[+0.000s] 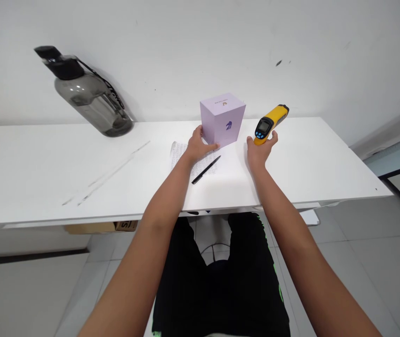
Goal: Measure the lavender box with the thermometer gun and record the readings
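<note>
- Lilac box [223, 124] stands at the far middle of the white table [308, 164], just beyond the written paper [177, 152] and black pen [206, 169].
- Left hand [198, 148] spread wide around its lower near-left corner: fingers at the left side, thumb along the near bottom edge. Weight borne: cannot tell.
- Yellow thermometer [272, 120] to the right of the box, apart from it; right hand [259, 152] curled about its handle, thumb standing off to the left.
- Box probably stiff card, light unless filled; smooth faces may slip, corners may dent. Best held flat-palmed on opposite sides.
- Thermometer likely hard plastic, modest weight, screen the fragile part. Handle the natural hold.
- Looks: box with crisp edges, dark purple emblem on one face, small gold-toned mark on top; thermometer yellow and black, blue buttons below a dark screen.
</note>
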`<action>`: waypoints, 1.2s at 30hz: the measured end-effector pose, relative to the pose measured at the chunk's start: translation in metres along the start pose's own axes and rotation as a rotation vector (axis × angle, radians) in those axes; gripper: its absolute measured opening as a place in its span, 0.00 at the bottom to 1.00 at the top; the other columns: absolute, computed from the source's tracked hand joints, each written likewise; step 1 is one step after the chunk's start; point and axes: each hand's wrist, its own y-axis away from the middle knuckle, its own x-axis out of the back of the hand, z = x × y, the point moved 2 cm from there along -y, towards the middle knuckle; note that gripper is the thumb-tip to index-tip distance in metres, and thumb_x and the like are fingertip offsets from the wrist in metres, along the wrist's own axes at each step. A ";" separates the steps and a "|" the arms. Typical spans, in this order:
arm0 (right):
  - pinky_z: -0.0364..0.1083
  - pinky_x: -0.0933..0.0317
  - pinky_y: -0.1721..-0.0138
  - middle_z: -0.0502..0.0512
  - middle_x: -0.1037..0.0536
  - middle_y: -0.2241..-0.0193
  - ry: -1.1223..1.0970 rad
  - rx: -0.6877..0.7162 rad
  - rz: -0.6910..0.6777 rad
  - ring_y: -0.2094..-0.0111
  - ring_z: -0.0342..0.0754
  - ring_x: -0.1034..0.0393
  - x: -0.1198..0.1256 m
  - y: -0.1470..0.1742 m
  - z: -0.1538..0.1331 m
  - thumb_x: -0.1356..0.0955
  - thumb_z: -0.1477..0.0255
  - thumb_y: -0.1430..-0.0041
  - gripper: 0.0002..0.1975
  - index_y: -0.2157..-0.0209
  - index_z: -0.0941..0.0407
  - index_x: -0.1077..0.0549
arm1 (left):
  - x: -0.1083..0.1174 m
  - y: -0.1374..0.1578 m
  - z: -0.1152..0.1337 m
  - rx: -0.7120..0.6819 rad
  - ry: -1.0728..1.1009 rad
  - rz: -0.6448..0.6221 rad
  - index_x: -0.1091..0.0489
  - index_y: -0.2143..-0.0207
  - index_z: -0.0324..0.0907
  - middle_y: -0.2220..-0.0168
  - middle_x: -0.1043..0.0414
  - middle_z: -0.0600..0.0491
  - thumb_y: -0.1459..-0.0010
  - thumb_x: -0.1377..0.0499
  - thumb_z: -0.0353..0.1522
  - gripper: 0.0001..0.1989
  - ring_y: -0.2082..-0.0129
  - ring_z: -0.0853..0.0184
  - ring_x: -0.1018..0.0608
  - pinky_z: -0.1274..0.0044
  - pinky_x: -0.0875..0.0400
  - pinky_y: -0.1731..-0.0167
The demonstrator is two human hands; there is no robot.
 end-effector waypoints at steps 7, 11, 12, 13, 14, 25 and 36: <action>0.70 0.25 0.38 0.77 0.33 0.30 0.082 0.118 -0.051 0.36 0.67 0.24 0.004 0.007 -0.015 0.33 0.56 0.24 0.46 0.16 0.49 0.60 | 0.000 -0.001 -0.004 -0.021 0.022 0.003 0.34 0.28 0.51 0.25 0.30 0.37 0.58 0.18 0.45 0.55 0.21 0.38 0.31 0.50 0.33 0.25; 0.75 0.29 0.34 0.79 0.51 0.20 0.172 0.234 0.005 0.24 0.72 0.37 0.008 0.013 -0.025 0.31 0.55 0.24 0.50 0.14 0.45 0.62 | 0.000 -0.002 -0.003 -0.020 0.024 0.006 0.34 0.29 0.50 0.24 0.31 0.37 0.59 0.18 0.45 0.56 0.22 0.38 0.30 0.50 0.33 0.24; 0.77 0.31 0.32 0.78 0.54 0.19 0.227 0.293 0.031 0.21 0.73 0.42 0.010 0.014 -0.027 0.32 0.54 0.24 0.50 0.14 0.44 0.62 | 0.000 -0.002 -0.003 -0.018 0.019 0.005 0.34 0.29 0.50 0.24 0.30 0.37 0.59 0.18 0.45 0.56 0.22 0.39 0.30 0.50 0.33 0.24; 0.80 0.34 0.31 0.76 0.56 0.18 0.274 0.348 0.062 0.18 0.75 0.48 0.012 0.015 -0.030 0.32 0.53 0.23 0.49 0.14 0.44 0.62 | 0.000 -0.002 -0.003 -0.017 0.014 0.004 0.34 0.29 0.50 0.24 0.30 0.37 0.59 0.18 0.45 0.55 0.22 0.39 0.30 0.49 0.33 0.24; 0.82 0.37 0.30 0.75 0.57 0.18 0.306 0.391 0.093 0.16 0.76 0.54 0.014 0.017 -0.032 0.32 0.52 0.24 0.49 0.14 0.44 0.61 | 0.000 -0.002 -0.002 -0.016 0.009 0.003 0.34 0.29 0.50 0.25 0.30 0.37 0.59 0.18 0.45 0.55 0.22 0.39 0.30 0.49 0.33 0.24; 0.76 0.32 0.36 0.72 0.19 0.42 0.483 0.752 -0.313 0.34 0.75 0.24 0.035 0.062 -0.064 0.33 0.58 0.25 0.23 0.37 0.52 0.17 | -0.001 -0.001 -0.001 -0.029 0.009 -0.005 0.33 0.29 0.51 0.26 0.29 0.39 0.58 0.18 0.43 0.54 0.25 0.40 0.28 0.52 0.30 0.27; 0.52 0.33 0.56 0.66 0.09 0.51 0.698 0.853 -0.937 0.56 0.59 0.16 0.016 0.082 -0.066 0.39 0.72 0.20 0.21 0.40 0.55 0.17 | 0.000 -0.003 -0.005 -0.022 0.029 0.010 0.33 0.28 0.51 0.25 0.30 0.39 0.58 0.18 0.43 0.56 0.24 0.39 0.28 0.52 0.31 0.26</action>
